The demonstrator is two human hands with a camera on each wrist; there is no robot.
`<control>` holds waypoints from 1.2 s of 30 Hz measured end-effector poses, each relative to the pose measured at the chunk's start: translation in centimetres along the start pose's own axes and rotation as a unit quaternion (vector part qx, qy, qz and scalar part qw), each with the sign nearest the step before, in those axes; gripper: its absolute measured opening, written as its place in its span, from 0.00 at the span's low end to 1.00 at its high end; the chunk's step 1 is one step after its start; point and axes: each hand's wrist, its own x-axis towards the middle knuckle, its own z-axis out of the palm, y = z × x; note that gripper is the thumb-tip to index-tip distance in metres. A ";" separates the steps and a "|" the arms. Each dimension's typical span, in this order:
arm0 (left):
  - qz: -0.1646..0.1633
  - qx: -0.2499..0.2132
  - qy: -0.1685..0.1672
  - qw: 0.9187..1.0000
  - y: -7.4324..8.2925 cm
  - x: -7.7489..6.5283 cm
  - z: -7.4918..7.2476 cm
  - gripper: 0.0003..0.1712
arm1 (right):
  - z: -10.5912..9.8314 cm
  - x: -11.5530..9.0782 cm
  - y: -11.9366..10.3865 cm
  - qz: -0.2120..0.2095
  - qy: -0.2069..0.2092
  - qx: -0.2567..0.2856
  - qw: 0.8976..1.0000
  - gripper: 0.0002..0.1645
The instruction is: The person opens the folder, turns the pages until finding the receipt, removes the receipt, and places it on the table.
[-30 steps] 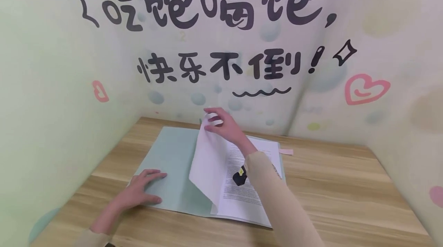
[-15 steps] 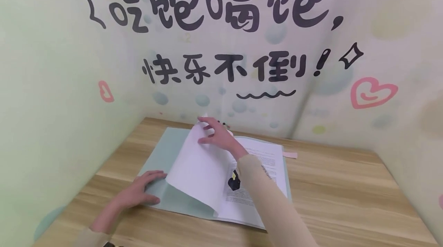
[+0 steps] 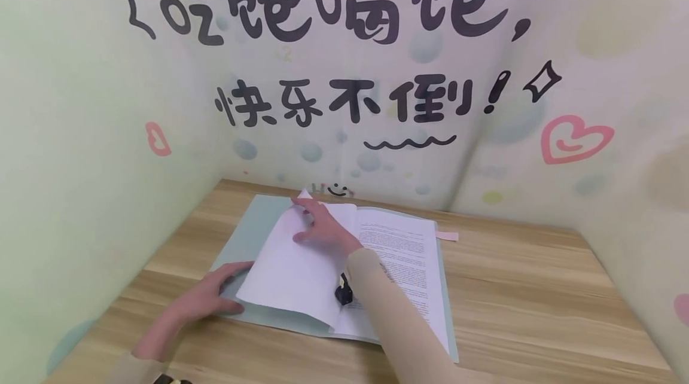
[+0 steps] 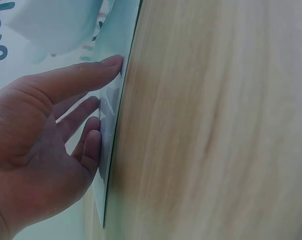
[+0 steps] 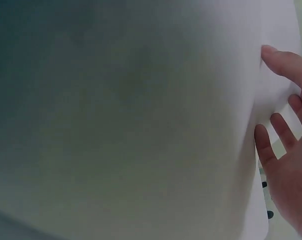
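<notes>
A pale blue-green folder [image 3: 253, 222] lies open on the wooden table. A white sheet [image 3: 287, 270] arches over its left cover, curling up at the far corner, and printed sheets [image 3: 404, 246] lie on the right side. My right hand [image 3: 325, 229] touches the lifted sheet near its far edge, fingers spread; in the right wrist view, this hand's thumb and fingertips rest against the white paper [image 5: 216, 100]. My left hand [image 3: 207, 294] rests at the cover's left edge, its fingertips partly under the sheet. In the left wrist view, the thumb and fingers touch the cover [image 4: 122, 30].
A pink tab [image 3: 447, 236] sticks out from the folder's right side. The wooden table [image 3: 527, 288] extends to the right. Walls with lettering and drawings [image 3: 344, 103] stand close behind and at both sides. A black wrist device [image 3: 343, 293] sits by my right cuff.
My right hand has moved left and toward me, bringing the white sheet over from near upright onto the left cover. More of the printed page shows. My left hand has barely moved.
</notes>
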 end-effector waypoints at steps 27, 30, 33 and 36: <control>0.053 0.083 0.006 0.995 -0.1 0.3 0.2 0.31 | 1.8 -0.7 -1.1 0.078 -0.047 -0.202 0.975 0.40; 0.051 0.092 0.015 0.994 0.0 0.4 0.4 0.28 | 1.8 -0.9 -1.2 0.077 -0.049 -0.200 0.976 0.36; 0.039 0.093 0.024 0.995 0.1 0.6 0.6 0.25 | 1.8 -0.9 -1.2 0.078 -0.050 -0.199 0.976 0.34; 0.029 0.094 0.028 0.995 0.2 0.6 0.8 0.30 | 1.8 -0.9 -1.3 0.082 -0.051 -0.194 0.976 0.34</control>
